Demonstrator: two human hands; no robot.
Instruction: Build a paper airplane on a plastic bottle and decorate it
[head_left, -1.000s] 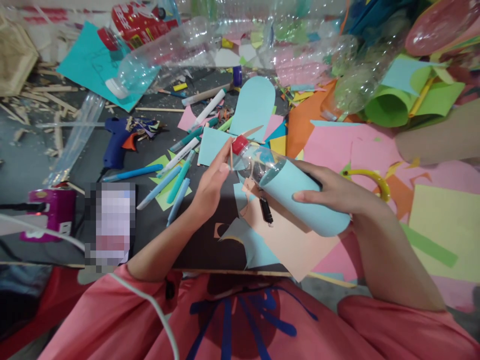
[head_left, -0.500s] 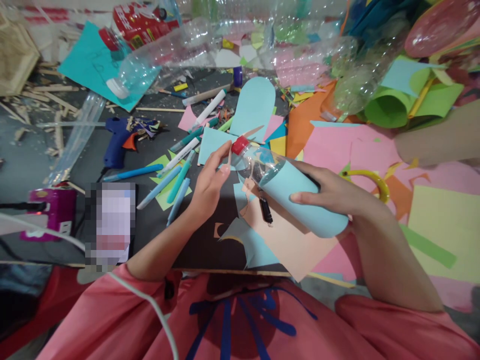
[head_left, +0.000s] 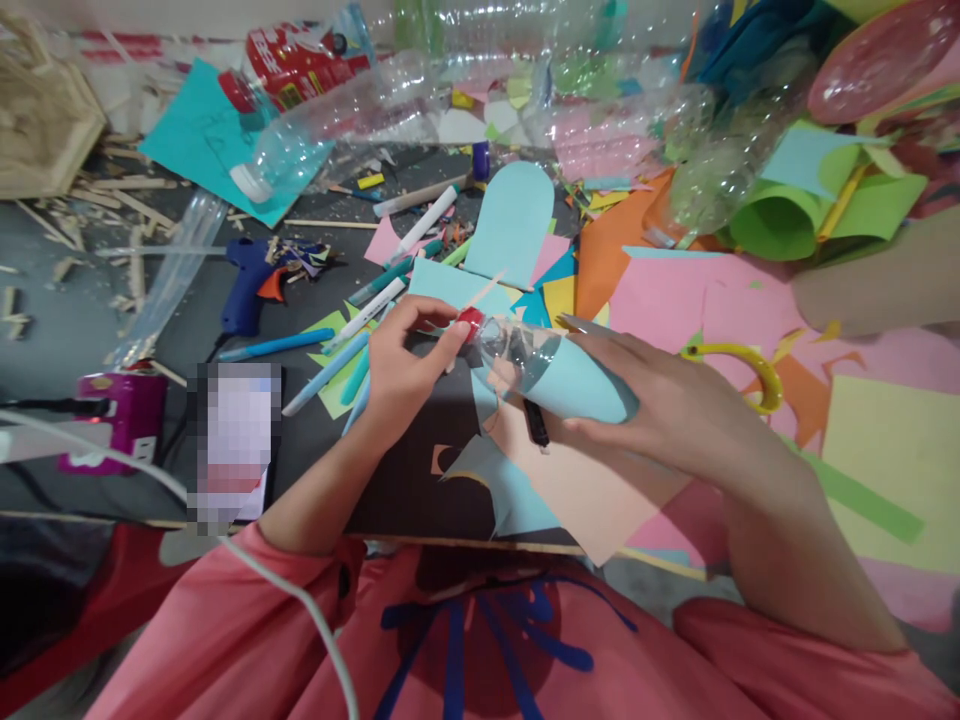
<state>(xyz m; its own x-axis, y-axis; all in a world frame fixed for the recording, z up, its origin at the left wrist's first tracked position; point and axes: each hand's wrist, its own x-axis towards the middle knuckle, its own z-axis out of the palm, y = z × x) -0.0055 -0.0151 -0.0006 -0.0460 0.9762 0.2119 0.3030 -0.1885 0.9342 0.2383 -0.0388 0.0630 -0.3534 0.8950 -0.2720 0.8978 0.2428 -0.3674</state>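
A clear plastic bottle (head_left: 538, 358) is held aslant above the tabletop, its neck toward the left and its base hidden at the right. The work on it is judged to be partway along: light-blue paper (head_left: 592, 388) is wrapped around the lower body, and a red cap (head_left: 470, 323) sits on the neck, while the shoulder is left bare. Whether the paper is fastened cannot be told, as no join is visible. The cap is pinched between the thumb and fingers of the left hand (head_left: 409, 360), nearly closed. The right hand (head_left: 664, 405) is spread wide and laid against the paper-covered end of the bottle, its thumb set apart from the fingers; how firmly it grips, if at all, cannot be told. Beneath the bottle lie a peach paper sheet (head_left: 596, 495) and a small black object (head_left: 537, 425). Just beyond the bottle, a round-ended blue cutout (head_left: 514, 220) is seen. Well to the left of the bottle, a blue glue gun (head_left: 247, 290) is placed; to its right, a yellow curved handle (head_left: 757, 370) is seen.
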